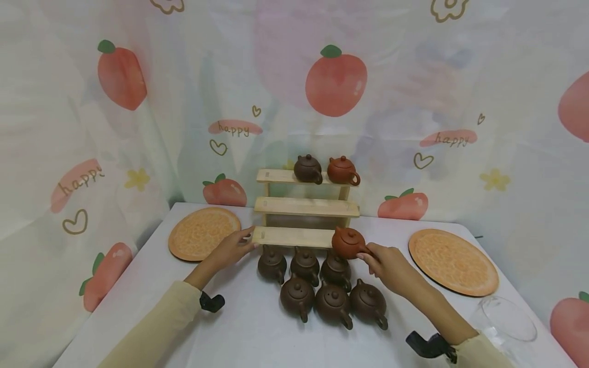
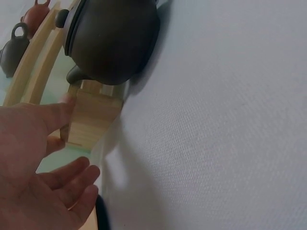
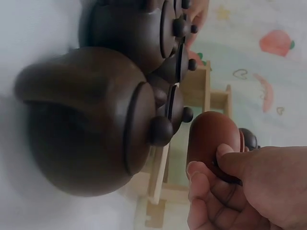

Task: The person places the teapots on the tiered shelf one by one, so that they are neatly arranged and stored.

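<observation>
Soft even light, faint shadows; wrist views blurred close-up.

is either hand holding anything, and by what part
The right hand holds the reddish teapot by its handle, at the lowest shelf. The left hand grips nothing; its fingers touch that shelf's left end.

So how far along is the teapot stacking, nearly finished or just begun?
Early on, I'd guess. Two teapots already stand on the top shelf. The right hand holds a reddish teapot at the bottom shelf, whose end the left hand touches. Six dark teapots wait on the table; the middle shelf is bare.
</observation>
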`<state>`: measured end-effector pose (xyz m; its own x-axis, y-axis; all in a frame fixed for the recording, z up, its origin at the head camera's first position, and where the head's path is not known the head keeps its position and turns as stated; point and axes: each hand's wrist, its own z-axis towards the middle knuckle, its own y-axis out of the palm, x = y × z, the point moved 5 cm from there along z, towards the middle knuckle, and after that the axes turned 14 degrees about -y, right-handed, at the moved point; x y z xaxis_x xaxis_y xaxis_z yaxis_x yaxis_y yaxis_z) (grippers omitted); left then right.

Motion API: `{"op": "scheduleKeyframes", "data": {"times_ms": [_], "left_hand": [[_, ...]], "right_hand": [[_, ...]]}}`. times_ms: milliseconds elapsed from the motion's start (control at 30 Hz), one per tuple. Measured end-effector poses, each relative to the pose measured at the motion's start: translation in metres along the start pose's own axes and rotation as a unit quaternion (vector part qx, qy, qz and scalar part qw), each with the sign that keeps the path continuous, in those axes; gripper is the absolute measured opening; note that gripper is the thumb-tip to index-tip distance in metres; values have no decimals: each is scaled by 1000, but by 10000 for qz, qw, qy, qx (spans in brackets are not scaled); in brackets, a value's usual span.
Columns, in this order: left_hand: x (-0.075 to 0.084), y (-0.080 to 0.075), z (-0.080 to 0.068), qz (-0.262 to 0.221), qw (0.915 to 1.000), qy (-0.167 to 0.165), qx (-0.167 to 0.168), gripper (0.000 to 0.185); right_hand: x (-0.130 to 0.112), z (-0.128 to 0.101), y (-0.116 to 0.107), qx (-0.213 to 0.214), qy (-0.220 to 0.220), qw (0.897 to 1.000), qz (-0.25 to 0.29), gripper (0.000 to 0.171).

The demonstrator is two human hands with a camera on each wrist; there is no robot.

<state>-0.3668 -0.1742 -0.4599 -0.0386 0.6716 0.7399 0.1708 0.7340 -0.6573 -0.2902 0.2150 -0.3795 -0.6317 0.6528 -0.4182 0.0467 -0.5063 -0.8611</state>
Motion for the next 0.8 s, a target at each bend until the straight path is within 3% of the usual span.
{"op": "scheduleKeyframes", "data": {"times_ms": [367, 800], "left_hand": [[-3, 1, 3, -7, 10000, -17, 9, 67], [-2, 0, 1, 102, 9999, -62, 117, 67]], "right_hand": [[-14, 41, 5, 107, -410, 9991, -12, 18], [-27, 85, 24, 142, -517, 9982, 281, 24]]}}
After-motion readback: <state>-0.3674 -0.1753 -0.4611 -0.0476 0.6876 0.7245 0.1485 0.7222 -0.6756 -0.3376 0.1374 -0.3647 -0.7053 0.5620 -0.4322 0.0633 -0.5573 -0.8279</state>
